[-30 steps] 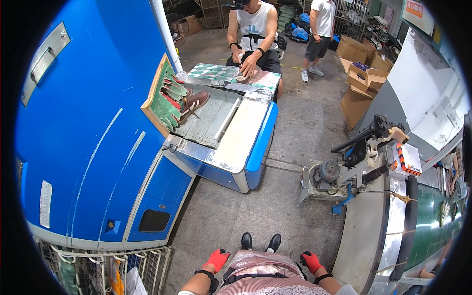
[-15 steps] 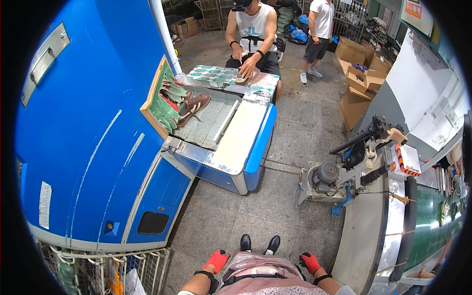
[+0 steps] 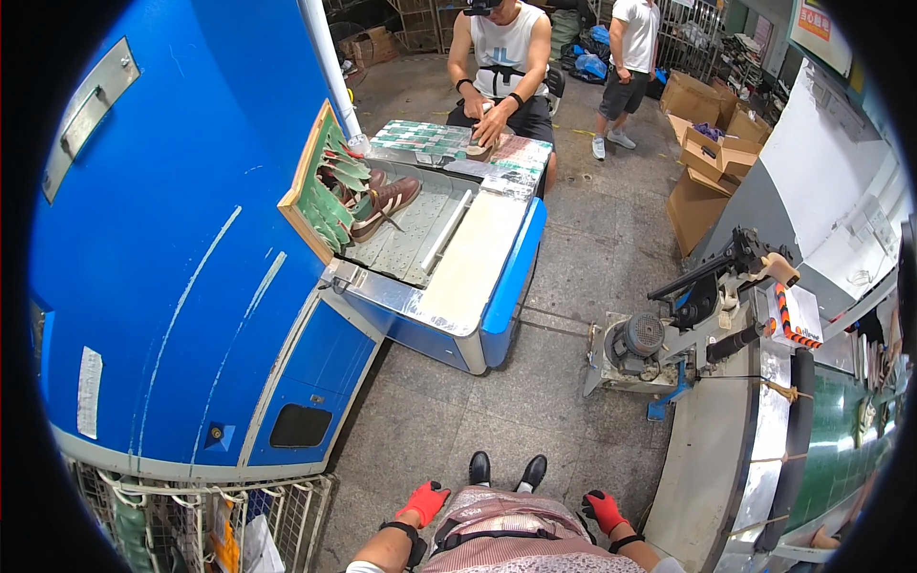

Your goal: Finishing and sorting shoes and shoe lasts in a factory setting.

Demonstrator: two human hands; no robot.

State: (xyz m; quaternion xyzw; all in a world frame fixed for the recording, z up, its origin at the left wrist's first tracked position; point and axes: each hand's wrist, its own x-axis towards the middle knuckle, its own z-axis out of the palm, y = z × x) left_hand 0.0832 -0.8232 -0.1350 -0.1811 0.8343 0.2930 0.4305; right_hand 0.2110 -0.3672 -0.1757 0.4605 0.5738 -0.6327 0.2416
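My left hand point(image 3: 425, 501), in a red glove, hangs beside my pink patterned apron point(image 3: 506, 506) with its fingers curled in. On the apron's other side is my right hand point(image 3: 603, 511), gloved in red with dark patches, its fingers also curled. Nothing shows in either hand, and neither touches anything around. Well ahead, brown lace-up shoes point(image 3: 390, 202) with light stripes lie on the conveyor outlet of a large blue machine point(image 3: 210, 267). Green and red strips point(image 3: 330, 205) hang over that opening and partly hide the shoes.
Across the machine's end table point(image 3: 468, 277), a seated co-worker point(image 3: 501, 57) handles a shoe point(image 3: 479, 148). Another person point(image 3: 626, 67) stands behind. A motor-driven device point(image 3: 638, 339) stands right, beside a green conveyor point(image 3: 831, 477). Cardboard boxes point(image 3: 702, 205) are farther back; a wire cage point(image 3: 287, 516) is near left.
The view has shifted slightly, so the machine and the people sit a little farther right in it. My hands keep nearly the same place and pose.
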